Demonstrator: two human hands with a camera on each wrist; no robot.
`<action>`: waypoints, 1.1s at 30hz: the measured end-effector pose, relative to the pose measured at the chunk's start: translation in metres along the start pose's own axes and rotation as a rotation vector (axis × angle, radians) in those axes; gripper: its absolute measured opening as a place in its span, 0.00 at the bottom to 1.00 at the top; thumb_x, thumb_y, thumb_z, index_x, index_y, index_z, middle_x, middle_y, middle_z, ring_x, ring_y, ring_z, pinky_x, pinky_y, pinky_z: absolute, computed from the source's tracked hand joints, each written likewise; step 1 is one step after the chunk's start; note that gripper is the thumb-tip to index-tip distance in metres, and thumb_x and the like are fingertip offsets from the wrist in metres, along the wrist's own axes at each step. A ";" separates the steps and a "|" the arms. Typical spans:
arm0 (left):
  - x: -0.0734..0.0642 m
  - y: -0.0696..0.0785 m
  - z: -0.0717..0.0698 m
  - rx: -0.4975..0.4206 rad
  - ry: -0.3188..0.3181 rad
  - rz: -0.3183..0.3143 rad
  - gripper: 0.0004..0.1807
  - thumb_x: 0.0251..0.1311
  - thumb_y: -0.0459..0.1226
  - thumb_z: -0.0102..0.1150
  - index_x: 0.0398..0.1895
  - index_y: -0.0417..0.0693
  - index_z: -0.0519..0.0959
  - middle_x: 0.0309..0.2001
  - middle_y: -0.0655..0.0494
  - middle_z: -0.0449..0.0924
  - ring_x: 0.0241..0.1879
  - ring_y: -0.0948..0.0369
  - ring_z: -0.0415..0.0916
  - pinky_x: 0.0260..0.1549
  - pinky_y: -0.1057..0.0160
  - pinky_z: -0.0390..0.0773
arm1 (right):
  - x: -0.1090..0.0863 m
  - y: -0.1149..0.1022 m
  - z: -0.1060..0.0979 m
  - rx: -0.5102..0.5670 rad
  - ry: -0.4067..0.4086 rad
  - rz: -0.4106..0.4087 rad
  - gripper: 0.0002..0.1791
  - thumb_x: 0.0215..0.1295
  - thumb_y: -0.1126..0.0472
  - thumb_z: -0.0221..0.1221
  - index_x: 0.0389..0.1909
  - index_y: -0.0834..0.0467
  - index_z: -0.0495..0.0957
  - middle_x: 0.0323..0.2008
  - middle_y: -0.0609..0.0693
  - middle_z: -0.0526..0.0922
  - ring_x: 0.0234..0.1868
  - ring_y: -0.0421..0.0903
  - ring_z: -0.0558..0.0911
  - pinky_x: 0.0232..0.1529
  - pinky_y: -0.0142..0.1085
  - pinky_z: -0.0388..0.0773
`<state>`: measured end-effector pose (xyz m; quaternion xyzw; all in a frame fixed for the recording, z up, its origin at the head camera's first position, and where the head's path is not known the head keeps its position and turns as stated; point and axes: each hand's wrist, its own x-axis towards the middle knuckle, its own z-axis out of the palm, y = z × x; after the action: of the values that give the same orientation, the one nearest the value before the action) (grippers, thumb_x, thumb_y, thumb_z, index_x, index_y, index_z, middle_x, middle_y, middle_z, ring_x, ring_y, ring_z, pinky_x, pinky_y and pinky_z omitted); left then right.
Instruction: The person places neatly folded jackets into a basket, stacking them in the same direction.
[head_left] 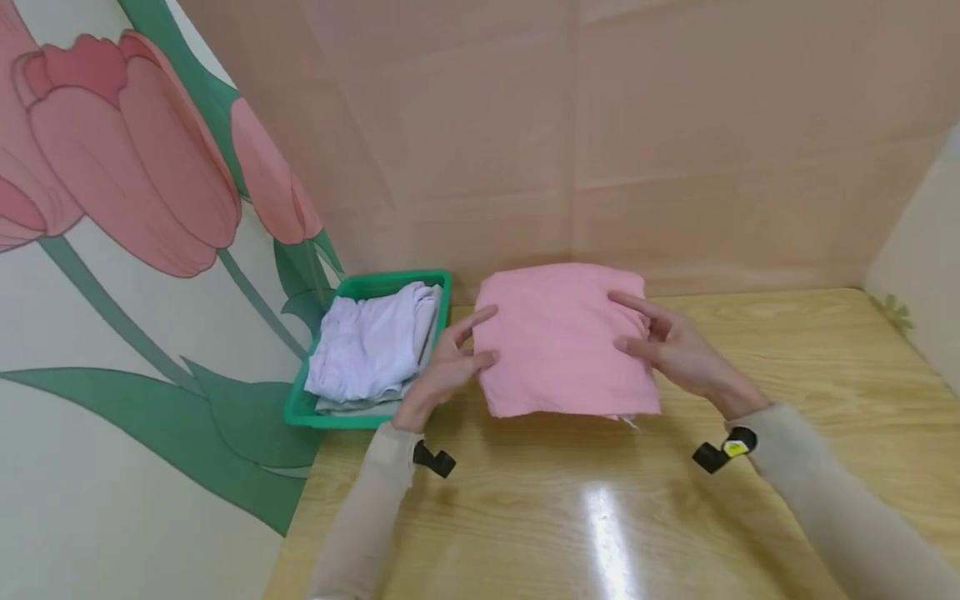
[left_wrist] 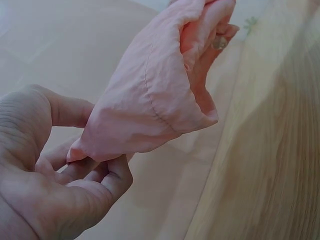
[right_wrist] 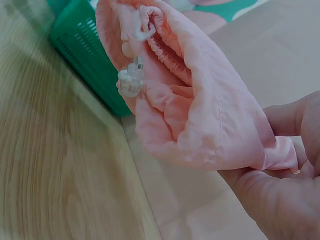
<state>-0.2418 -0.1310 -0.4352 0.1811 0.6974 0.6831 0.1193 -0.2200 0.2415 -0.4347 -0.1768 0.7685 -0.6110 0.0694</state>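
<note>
A folded pink garment [head_left: 562, 342] is held up over the wooden table between both hands. My left hand [head_left: 447, 360] grips its left edge, thumb on the near face and fingers around the side. On the opposite edge my right hand [head_left: 678, 348] pinches the cloth in the same manner. In the left wrist view the pink cloth [left_wrist: 145, 95] shows a stitched seam and a loose fold. A clear plastic piece [right_wrist: 131, 79] and a gathered elastic edge show at the cloth's open side in the right wrist view.
Left of the hands, a green basket [head_left: 442, 304] holds folded pale lilac and grey clothes [head_left: 371, 342]. It stands by a wall painted with tulips [head_left: 127, 150]. A beige sheet [head_left: 637, 150] hangs behind the wooden table [head_left: 810, 358].
</note>
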 end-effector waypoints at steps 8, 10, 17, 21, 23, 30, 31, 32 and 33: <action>-0.011 0.004 -0.029 0.043 0.041 -0.011 0.39 0.66 0.22 0.63 0.79 0.55 0.71 0.80 0.55 0.63 0.20 0.65 0.65 0.24 0.71 0.71 | 0.023 -0.001 0.022 0.097 -0.037 0.004 0.41 0.76 0.66 0.63 0.85 0.47 0.59 0.35 0.52 0.64 0.23 0.39 0.68 0.21 0.31 0.72; -0.015 0.005 -0.036 0.057 0.057 -0.010 0.39 0.66 0.23 0.64 0.79 0.56 0.71 0.80 0.57 0.64 0.21 0.66 0.66 0.24 0.71 0.72 | 0.029 -0.001 0.028 0.134 -0.049 -0.001 0.42 0.76 0.67 0.63 0.85 0.48 0.58 0.34 0.51 0.66 0.23 0.39 0.69 0.21 0.30 0.73; -0.025 0.008 -0.055 0.082 0.067 0.011 0.38 0.67 0.24 0.64 0.80 0.53 0.70 0.81 0.53 0.61 0.25 0.67 0.68 0.30 0.71 0.75 | 0.045 -0.001 0.047 0.228 -0.075 -0.040 0.44 0.75 0.70 0.63 0.86 0.53 0.54 0.32 0.49 0.69 0.24 0.37 0.72 0.23 0.29 0.75; -0.030 0.010 -0.065 0.079 0.059 0.038 0.39 0.67 0.22 0.62 0.80 0.48 0.68 0.81 0.49 0.60 0.45 0.64 0.76 0.39 0.71 0.80 | 0.054 -0.002 0.058 0.257 -0.081 -0.054 0.45 0.73 0.73 0.63 0.86 0.55 0.55 0.32 0.48 0.71 0.25 0.37 0.75 0.24 0.28 0.77; -0.033 0.013 -0.072 0.068 0.053 0.052 0.39 0.67 0.21 0.61 0.81 0.46 0.68 0.81 0.48 0.60 0.54 0.62 0.74 0.42 0.71 0.81 | 0.060 -0.006 0.063 0.273 -0.088 -0.059 0.45 0.72 0.74 0.62 0.86 0.55 0.55 0.31 0.48 0.72 0.25 0.37 0.76 0.24 0.29 0.78; -0.041 0.023 -0.096 0.063 0.085 0.045 0.39 0.68 0.21 0.60 0.82 0.49 0.67 0.81 0.49 0.58 0.27 0.63 0.71 0.31 0.71 0.77 | 0.080 -0.023 0.081 0.258 -0.118 -0.084 0.45 0.73 0.74 0.62 0.86 0.56 0.55 0.28 0.47 0.73 0.26 0.38 0.78 0.26 0.29 0.79; -0.042 0.025 -0.099 0.065 0.091 0.046 0.39 0.68 0.21 0.60 0.82 0.49 0.67 0.81 0.49 0.57 0.27 0.64 0.71 0.31 0.71 0.77 | 0.083 -0.025 0.084 0.262 -0.122 -0.083 0.45 0.73 0.74 0.62 0.86 0.56 0.55 0.29 0.47 0.74 0.26 0.38 0.79 0.27 0.30 0.80; -0.043 0.026 -0.102 0.068 0.095 0.048 0.40 0.68 0.21 0.60 0.82 0.48 0.66 0.81 0.48 0.57 0.26 0.64 0.71 0.31 0.71 0.77 | 0.085 -0.027 0.085 0.261 -0.123 -0.081 0.45 0.73 0.74 0.62 0.86 0.56 0.55 0.30 0.48 0.74 0.27 0.39 0.80 0.27 0.30 0.81; -0.043 0.027 -0.104 0.069 0.103 0.047 0.40 0.68 0.21 0.60 0.82 0.48 0.66 0.81 0.48 0.57 0.27 0.64 0.72 0.32 0.71 0.77 | 0.087 -0.030 0.087 0.253 -0.119 -0.078 0.45 0.72 0.74 0.62 0.86 0.55 0.55 0.30 0.48 0.74 0.27 0.38 0.79 0.26 0.30 0.80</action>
<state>-0.2438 -0.2437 -0.4079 0.1661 0.7211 0.6698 0.0610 -0.2675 0.1249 -0.4179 -0.2322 0.6724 -0.6937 0.1129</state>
